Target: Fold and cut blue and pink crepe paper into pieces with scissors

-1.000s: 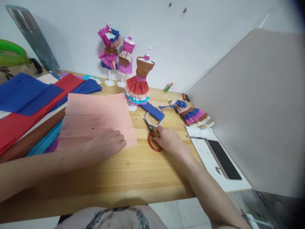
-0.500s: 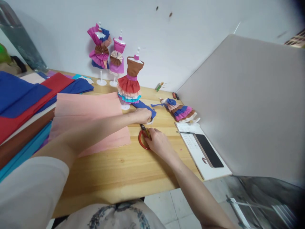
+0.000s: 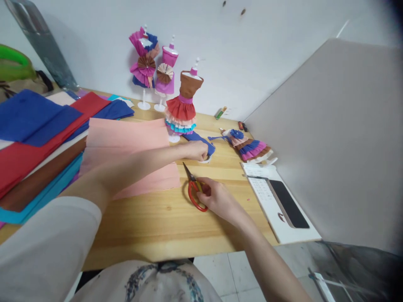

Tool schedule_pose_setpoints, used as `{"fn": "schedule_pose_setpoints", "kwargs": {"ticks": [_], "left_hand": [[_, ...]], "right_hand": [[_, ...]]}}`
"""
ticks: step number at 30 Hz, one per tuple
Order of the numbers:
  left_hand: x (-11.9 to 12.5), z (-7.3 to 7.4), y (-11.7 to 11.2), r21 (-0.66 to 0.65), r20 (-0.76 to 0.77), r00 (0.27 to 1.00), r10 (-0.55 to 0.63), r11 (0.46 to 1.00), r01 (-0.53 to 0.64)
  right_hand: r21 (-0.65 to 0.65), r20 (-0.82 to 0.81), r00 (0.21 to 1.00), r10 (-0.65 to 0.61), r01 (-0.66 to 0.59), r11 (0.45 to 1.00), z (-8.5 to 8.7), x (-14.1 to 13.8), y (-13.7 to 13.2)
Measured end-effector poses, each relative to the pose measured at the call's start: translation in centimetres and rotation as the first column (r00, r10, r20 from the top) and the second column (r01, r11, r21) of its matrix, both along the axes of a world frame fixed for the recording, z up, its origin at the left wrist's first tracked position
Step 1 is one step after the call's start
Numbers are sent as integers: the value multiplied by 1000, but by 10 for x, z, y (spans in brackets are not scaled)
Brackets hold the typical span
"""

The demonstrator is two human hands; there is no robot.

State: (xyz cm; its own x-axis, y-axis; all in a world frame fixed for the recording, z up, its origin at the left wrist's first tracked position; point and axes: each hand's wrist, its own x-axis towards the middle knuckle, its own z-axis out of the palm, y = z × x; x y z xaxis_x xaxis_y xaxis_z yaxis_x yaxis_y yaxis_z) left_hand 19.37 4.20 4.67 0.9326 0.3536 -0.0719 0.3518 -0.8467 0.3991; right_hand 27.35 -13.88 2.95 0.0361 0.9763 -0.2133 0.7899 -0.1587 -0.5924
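**Scissors drawn clear as hand crosses to ring**

On the wooden worktop (image 3: 157,226), the wide pink sheet (image 3: 126,142) is no longer pinned down. It was pressed flat a second ago by the left hand (image 3: 197,150), which is now stretched across it to the far side. There the fingers are curled over a white ring (image 3: 207,160) at the end of a blue strip (image 3: 201,138). Whether the ring is actually gripped cannot be told. The right hand (image 3: 217,198) is closed on the red handle of the scissors (image 3: 190,179). These have been slid nearer the worktop's front edge and now lie just off the sheet's corner, with the blades shut and pointing away. A second ago the blades lay across the ring; the two are now apart. The ring is thereby judged to be freed for lifting, and the cutting tool to be taken in hand.

Little is offered in the way of containers. Only a tan bag-like shape (image 3: 22,86) is seen at the far left, under a green hoop (image 3: 14,67). Its contents cannot be made out.
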Motion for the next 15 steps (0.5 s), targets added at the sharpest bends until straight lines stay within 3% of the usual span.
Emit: {"fn": "schedule_pose_setpoints", "kwargs": {"ticks": [4,7,9,11,15], "left_hand": [[-10,-1,-4,3,79,996,41,999,-42],[-35,2,-7,56,229,973,40,997,-54],[-63,5,-7,93,258,966,23,994,-49],[-96,7,-7,100,240,964,117,984,-145],[-167,3,-25,164,97,973,208,961,-222]], "right_hand": [[-45,-149,989,24,-31,999,-7,14,-2],[-61,-261,964,43,-61,996,-8,24,-4],[-64,-285,956,72,-94,994,-5,31,-3],[-53,-248,963,109,-126,991,-2,37,1],[57,-8,982,188,-187,981,0,42,17]]}}
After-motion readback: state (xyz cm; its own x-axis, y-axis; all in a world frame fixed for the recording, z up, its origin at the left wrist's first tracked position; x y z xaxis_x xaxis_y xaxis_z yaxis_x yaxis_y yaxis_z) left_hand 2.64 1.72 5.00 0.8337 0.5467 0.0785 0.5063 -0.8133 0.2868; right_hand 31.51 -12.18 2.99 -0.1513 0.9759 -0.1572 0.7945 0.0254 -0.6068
